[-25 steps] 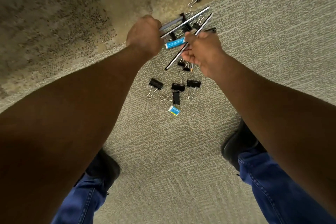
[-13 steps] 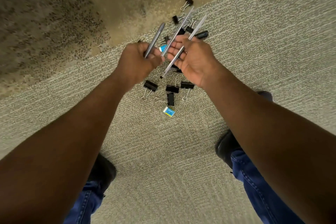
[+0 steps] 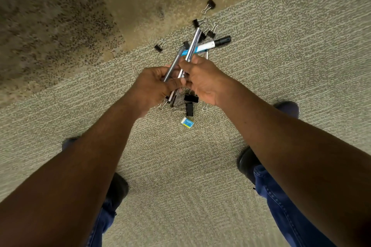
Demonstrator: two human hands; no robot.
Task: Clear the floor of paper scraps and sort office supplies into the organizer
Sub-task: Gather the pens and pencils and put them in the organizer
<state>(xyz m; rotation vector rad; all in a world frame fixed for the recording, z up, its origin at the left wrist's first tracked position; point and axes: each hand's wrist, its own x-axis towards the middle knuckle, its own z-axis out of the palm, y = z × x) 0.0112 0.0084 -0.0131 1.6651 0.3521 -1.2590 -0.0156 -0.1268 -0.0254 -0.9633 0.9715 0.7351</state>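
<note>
Gripping a bundle of slim grey and silver pens, the left hand and right hand meet above the carpet, where black binder clips, a blue-and-white marker and a small eraser lie scattered.

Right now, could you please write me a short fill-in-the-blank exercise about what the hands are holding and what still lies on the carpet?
1. The left hand grips a grey ____ that points up and away from the person.
2. The small black items scattered on the carpet are binder ____.
3. The blue and white marker on the floor has a ____ cap.
4. The small eraser lies ____ the person than the marker does.

Missing words: pen; clips; black; nearer to
</note>
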